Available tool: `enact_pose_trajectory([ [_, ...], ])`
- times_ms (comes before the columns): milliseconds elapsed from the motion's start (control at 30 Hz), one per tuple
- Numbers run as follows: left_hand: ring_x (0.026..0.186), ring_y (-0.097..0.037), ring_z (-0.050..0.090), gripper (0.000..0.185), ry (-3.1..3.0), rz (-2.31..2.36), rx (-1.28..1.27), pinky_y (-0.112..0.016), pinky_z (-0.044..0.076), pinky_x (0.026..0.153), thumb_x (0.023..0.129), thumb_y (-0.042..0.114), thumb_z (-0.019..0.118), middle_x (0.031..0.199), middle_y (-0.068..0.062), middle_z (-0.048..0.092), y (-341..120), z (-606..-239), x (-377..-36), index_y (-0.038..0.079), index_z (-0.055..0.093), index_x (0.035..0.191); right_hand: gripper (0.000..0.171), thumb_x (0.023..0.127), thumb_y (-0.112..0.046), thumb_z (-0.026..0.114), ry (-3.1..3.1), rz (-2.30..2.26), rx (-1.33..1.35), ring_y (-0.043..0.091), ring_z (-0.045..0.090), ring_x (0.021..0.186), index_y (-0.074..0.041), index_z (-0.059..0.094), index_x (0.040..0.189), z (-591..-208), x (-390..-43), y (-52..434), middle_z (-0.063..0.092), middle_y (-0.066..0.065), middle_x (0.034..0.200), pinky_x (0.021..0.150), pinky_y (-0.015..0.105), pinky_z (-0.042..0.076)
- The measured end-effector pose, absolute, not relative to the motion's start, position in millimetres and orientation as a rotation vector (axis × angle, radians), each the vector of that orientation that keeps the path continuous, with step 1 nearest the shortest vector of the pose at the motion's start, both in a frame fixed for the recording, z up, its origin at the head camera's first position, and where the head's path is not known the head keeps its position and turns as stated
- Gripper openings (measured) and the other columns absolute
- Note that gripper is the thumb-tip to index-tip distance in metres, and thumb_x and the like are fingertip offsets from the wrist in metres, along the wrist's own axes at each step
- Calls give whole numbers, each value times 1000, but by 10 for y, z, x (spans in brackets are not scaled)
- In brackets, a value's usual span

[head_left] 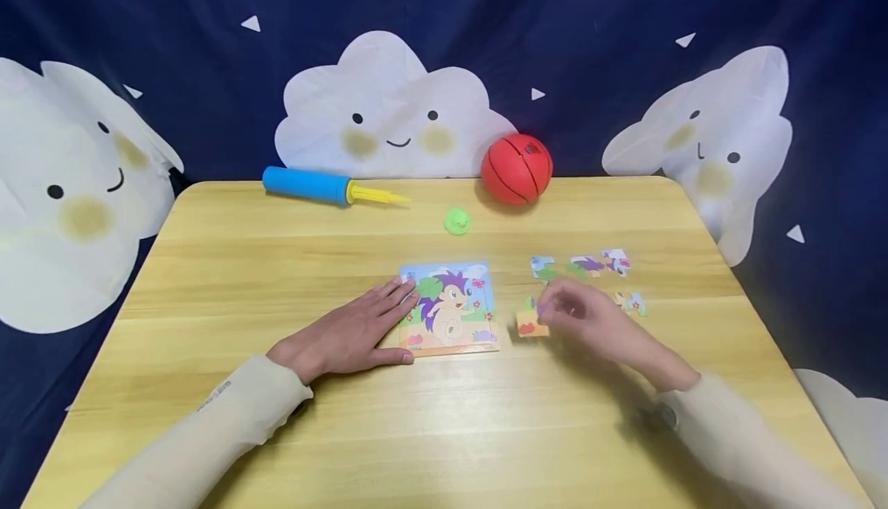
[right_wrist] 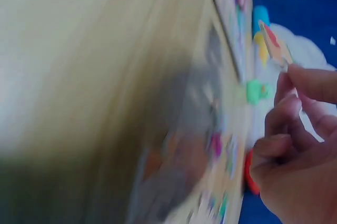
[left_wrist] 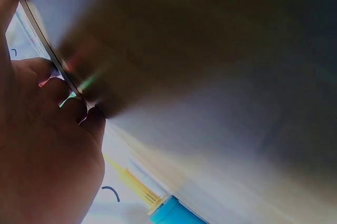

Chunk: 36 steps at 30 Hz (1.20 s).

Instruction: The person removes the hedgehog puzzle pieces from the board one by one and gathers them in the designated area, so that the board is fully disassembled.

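Observation:
A square hedgehog puzzle board (head_left: 451, 307) lies on the wooden table (head_left: 277, 262). My left hand (head_left: 354, 332) lies flat, fingers straight, pressing the board's left edge; its fingers (left_wrist: 63, 103) show against that edge in the left wrist view. My right hand (head_left: 590, 320) pinches an orange puzzle piece (head_left: 530, 325) just right of the board, lifted a little. The same piece (right_wrist: 274, 42) sticks out from my fingertips (right_wrist: 310, 84) in the blurred right wrist view. Loose puzzle pieces (head_left: 590, 264) lie behind the right hand.
At the table's far edge are a blue and yellow hand pump (head_left: 322, 186), a small green toy (head_left: 457, 220) and a red-orange ball (head_left: 516, 169). A dark cloth with white clouds hangs behind. Bare wood fills the left and the near side.

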State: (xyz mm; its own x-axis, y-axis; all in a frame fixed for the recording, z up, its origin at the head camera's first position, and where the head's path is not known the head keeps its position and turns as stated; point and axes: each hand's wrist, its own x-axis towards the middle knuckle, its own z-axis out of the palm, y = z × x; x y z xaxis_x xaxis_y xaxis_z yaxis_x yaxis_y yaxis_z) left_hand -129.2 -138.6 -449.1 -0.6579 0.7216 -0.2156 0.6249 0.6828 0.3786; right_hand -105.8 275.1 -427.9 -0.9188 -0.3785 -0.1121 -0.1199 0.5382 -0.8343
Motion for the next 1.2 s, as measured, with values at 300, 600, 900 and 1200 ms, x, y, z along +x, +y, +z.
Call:
enact_pose_trajectory([
  [300,172,-32,11,94,2549,375,1066,-54,22,138,106,67,57,185,-6,12,-1390,-4496,-1290,14,22,175,10,105,-12,74,2464,-1246,-355,12,66,88,-15,73,115,-4341,-815,3102,73,5,107,74,26,59],
  [600,172,-29,8,96,2540,350,1041,-51,20,139,105,70,56,185,-5,10,-1383,-4475,-1291,15,19,176,16,100,-10,79,2708,-1000,-525,8,71,103,-20,77,111,-4403,-716,3111,78,-9,107,91,28,61],
  [900,172,-32,9,95,2533,373,1043,-53,20,138,106,67,58,185,-6,11,-1386,-4474,-1287,14,20,175,16,99,-12,80,2787,-913,-550,7,62,94,-25,76,107,-4405,-732,3076,73,-11,106,83,28,56],
  [1200,172,-31,9,95,2536,380,1037,-53,20,138,106,67,58,185,-5,11,-1383,-4470,-1291,14,21,176,21,97,-10,82,2786,-850,-546,7,62,96,-28,75,105,-4452,-734,3084,73,-12,110,85,29,57],
])
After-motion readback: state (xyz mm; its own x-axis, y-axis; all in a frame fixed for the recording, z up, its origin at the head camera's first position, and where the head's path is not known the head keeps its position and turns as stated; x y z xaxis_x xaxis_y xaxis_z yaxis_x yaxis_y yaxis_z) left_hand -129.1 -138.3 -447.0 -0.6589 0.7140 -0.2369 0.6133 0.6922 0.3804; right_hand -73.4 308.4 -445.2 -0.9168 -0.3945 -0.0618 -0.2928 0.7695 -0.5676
